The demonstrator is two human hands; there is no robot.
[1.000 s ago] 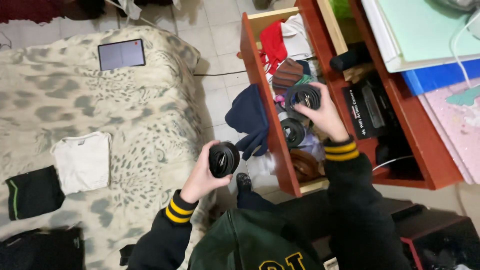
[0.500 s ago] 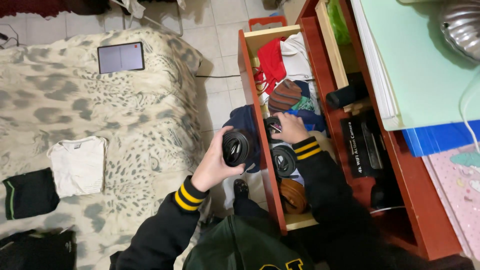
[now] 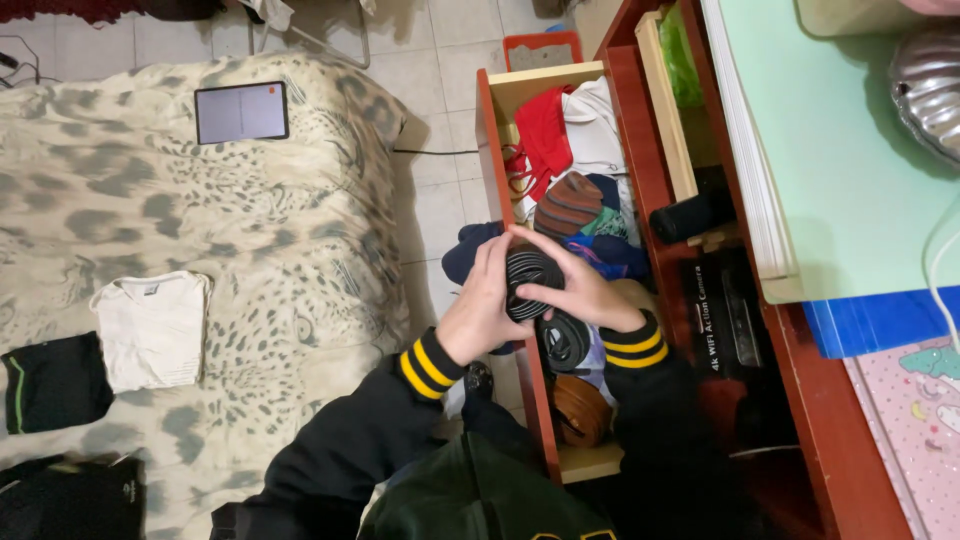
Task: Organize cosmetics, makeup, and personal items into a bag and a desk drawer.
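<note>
over open drawer (image 3: 507,330) front edge – both hands meet on one rolled black belt (image 3: 530,283). left hand (image 3: 480,300) curled round its outer side, right hand (image 3: 580,290) fingers pressed across top; both clamped on same coil. inside drawer: two more rolled belts – one black belt coil (image 3: 565,342) just below hands, one brown belt coil (image 3: 580,410) nearer drawer end. one striped beanie (image 3: 567,203) beyond. on bed (image 3: 300,200): one tablet (image 3: 241,111), one folded white shirt (image 3: 152,328), one folded black garment (image 3: 55,380).
</note>
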